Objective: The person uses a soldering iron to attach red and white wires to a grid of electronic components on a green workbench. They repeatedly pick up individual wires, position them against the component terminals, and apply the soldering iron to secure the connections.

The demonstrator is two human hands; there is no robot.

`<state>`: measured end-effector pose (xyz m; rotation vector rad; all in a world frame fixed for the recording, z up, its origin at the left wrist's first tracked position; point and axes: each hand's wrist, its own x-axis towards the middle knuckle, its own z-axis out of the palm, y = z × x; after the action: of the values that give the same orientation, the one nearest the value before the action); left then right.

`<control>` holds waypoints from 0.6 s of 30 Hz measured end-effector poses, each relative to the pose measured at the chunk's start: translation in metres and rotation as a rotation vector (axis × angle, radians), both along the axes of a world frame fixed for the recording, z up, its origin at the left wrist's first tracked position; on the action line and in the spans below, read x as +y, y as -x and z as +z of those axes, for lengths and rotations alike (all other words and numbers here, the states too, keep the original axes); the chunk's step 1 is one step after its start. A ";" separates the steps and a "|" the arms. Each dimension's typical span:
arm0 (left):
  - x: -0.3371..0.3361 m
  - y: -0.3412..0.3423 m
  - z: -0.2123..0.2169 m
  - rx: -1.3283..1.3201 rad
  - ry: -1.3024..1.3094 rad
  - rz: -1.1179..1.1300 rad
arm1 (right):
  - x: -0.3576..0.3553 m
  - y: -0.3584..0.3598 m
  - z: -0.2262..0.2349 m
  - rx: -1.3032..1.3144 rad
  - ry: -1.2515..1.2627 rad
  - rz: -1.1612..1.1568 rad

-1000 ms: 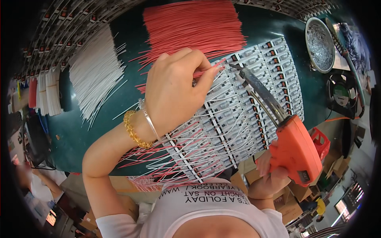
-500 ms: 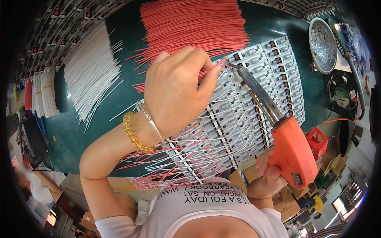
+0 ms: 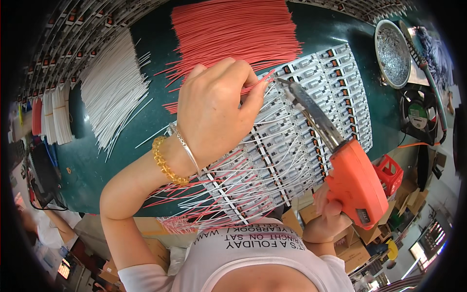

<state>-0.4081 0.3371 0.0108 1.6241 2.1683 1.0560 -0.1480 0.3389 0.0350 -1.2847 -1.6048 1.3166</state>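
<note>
My left hand (image 3: 216, 109) pinches several thin red wires (image 3: 258, 85) between thumb and fingers. Their ends point right, over the upper part of a panel of small circuit boards (image 3: 311, 78). In my right hand (image 3: 331, 209) is a red soldering gun (image 3: 357, 182), its fingers wrapped round the handle. The gun's metal tip (image 3: 282, 81) lies close to the ends of the red wires; whether they touch I cannot tell. White and red wires trail from the lower left part of the panel, under my left wrist. My left palm is hidden.
A pile of red wires (image 3: 236, 31) lies at the far side of the green table (image 3: 87, 180), with white wires (image 3: 114, 87) to the left. At the right are a metal bowl of shiny bits (image 3: 393, 56), a small black fan (image 3: 417, 117) and a red plastic holder (image 3: 389, 175).
Both hands hold nearly the same pose. The soldering gun and its tip have shifted very slightly left, as has the whole view.
</note>
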 end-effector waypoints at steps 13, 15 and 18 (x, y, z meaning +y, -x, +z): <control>-0.001 0.006 0.005 0.204 -0.219 0.004 | -0.008 -0.041 -0.013 0.314 0.238 0.101; -0.008 0.003 0.016 0.106 -0.148 -0.014 | -0.008 -0.065 -0.022 0.393 0.309 0.214; -0.008 -0.005 0.009 0.016 -0.051 -0.022 | -0.008 -0.068 -0.029 0.228 0.133 0.201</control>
<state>-0.4030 0.3293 0.0194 1.6807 2.1451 1.1037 -0.0803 0.3308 0.0064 -1.0256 -1.5365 1.6543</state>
